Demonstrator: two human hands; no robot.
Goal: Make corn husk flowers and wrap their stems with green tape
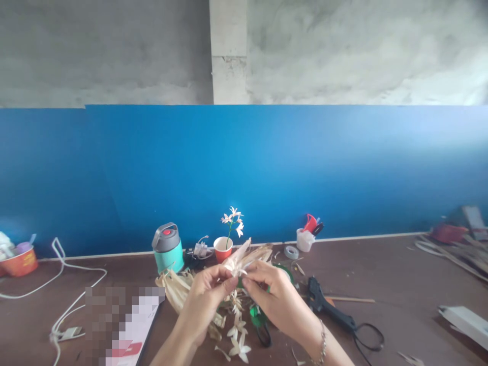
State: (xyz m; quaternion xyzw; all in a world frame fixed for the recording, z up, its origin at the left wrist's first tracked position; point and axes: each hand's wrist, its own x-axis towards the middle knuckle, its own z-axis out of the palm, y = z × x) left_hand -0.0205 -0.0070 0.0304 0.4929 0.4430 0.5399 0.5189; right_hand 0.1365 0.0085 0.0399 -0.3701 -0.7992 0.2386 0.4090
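Observation:
Over the middle of the table, my left hand (pixel 213 290) and my right hand (pixel 265 284) come together around a small cream-white handmade flower (pixel 237 267). Fingers and thumb of each hand pinch its petals from either side. Dried corn husks (pixel 263 252) lie just behind the hands, and more husk (pixel 173 290) spreads left of my left wrist. Below, between my forearms, several finished-looking white flowers (pixel 239 347) lie on the table. Beside them are scissors (pixel 261 325), their dark handle loop partly under my right hand.
A paper cup (pixel 222 252) holds a stemmed spray of white flowers (pixel 233 217). Left of it stands a teal flask (pixel 168 249). A black glue gun (pixel 331 307) with its cord lies right. Farther back are a tape roll (pixel 292 252) and a white cup (pixel 304 241) of tools. White cables (pixel 68 295) trail left.

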